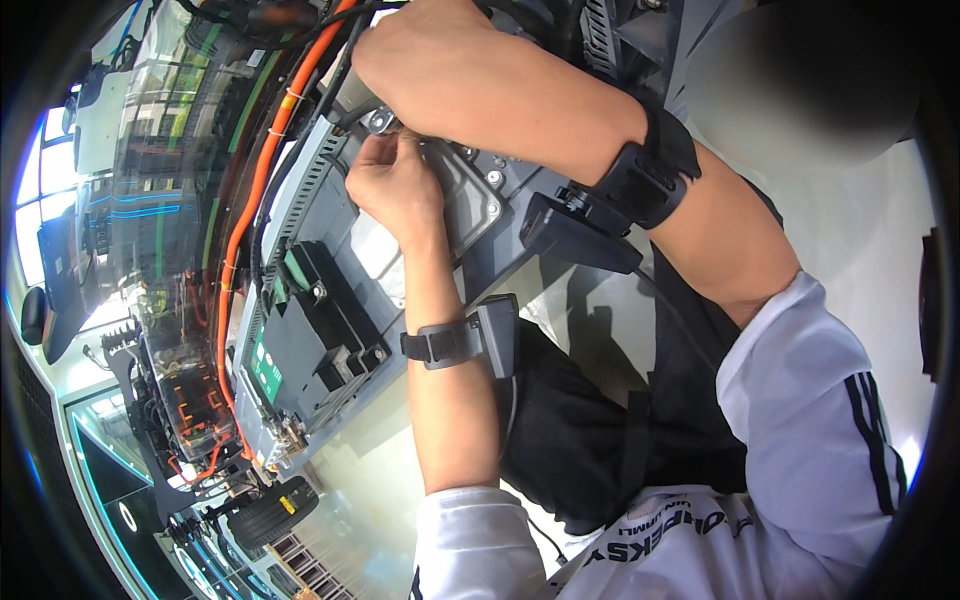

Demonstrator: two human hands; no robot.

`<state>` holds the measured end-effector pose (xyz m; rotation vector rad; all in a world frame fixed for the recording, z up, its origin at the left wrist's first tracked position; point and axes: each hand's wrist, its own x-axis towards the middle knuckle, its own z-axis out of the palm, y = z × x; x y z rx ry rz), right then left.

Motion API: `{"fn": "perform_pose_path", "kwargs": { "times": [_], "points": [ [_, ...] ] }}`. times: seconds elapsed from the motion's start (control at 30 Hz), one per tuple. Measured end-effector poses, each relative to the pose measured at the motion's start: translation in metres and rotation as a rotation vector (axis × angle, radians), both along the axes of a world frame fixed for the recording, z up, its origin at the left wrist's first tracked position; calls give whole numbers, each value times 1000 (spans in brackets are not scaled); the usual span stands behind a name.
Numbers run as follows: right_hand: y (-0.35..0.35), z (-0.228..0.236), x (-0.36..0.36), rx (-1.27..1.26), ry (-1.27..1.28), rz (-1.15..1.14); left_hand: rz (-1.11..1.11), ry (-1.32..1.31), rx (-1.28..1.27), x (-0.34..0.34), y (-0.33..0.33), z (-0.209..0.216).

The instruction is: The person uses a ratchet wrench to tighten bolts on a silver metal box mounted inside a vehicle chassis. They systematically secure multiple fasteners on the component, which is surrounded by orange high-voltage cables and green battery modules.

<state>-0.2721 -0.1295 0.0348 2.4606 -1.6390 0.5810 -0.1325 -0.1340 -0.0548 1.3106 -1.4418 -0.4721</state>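
My left hand [400, 190] reaches over a grey metal housing [470, 225], its thumb and fingers pinched together just below a small silver metal fitting [380, 120]. Whatever those fingertips hold is too small or too hidden to name. From the right, my right hand [400, 60] comes across at the top, bent at the wrist above the same fitting. The fingers of that hand are out of sight. Several bolt heads [493, 178] stud the housing beside my left hand.
A thick orange cable [262, 165] runs down the housing's left side, alongside black cables. Nearer me sits a black module [335, 290] next to a green circuit board [267, 370]. A tyre [272, 512] is at the lower left. Strapped devices [495, 335] ride on both forearms.
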Motion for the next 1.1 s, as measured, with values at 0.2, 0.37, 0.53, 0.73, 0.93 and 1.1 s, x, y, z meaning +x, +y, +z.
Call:
{"fn": "perform_pose_path", "kwargs": {
  "times": [0.2, 0.37, 0.53, 0.73, 0.93, 1.1],
  "points": [
    [4, 1, 10, 25, -23, 79, -22, -35, -39, -6, 6, 2],
    [-4, 4, 17, 74, -65, -2, 33, -41, 18, -6, 6, 5],
    [-7, 1, 10, 103, -190, 47, 2, -85, 63, -3, 3, 6],
    [12, 11, 8, 5, -10, -21, -24, -14, -37, -4, 0, -1],
    [-1, 10, -1, 46, 28, -69, -9, -1, 0, -5, 0, 2],
    [4, 13, 12, 179, 49, -55, 40, -159, -27, -11, 10, 10]
  ]
}}
